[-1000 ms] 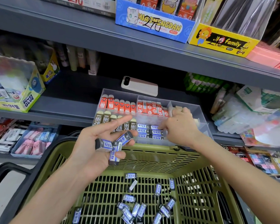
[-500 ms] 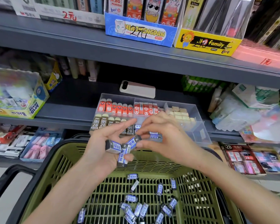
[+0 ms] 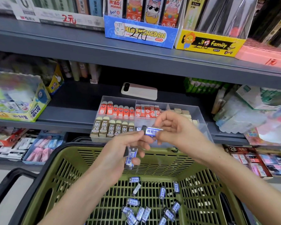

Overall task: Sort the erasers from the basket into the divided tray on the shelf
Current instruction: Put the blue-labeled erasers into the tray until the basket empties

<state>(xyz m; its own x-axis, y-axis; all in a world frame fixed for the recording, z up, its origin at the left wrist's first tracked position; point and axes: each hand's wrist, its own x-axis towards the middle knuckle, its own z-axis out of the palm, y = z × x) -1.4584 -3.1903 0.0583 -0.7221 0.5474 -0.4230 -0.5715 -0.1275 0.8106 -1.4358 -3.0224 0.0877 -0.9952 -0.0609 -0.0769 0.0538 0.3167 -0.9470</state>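
Grey shop shelves (image 3: 68, 113) fill the frame; at centre the right hand (image 3: 175, 129) pinches a blue eraser (image 3: 151, 131), the left hand (image 3: 118, 155) grips more erasers (image 3: 130, 159) above the basket (image 3: 169, 161).

The basket (image 3: 169, 161) is matt olive plastic, slotted. At twelve o'clock from it, the divided tray (image 3: 201, 124) is clear, smooth plastic on a matt grey painted-metal shelf (image 3: 68, 114). The loose erasers (image 3: 133, 201) look glossy-wrapped.
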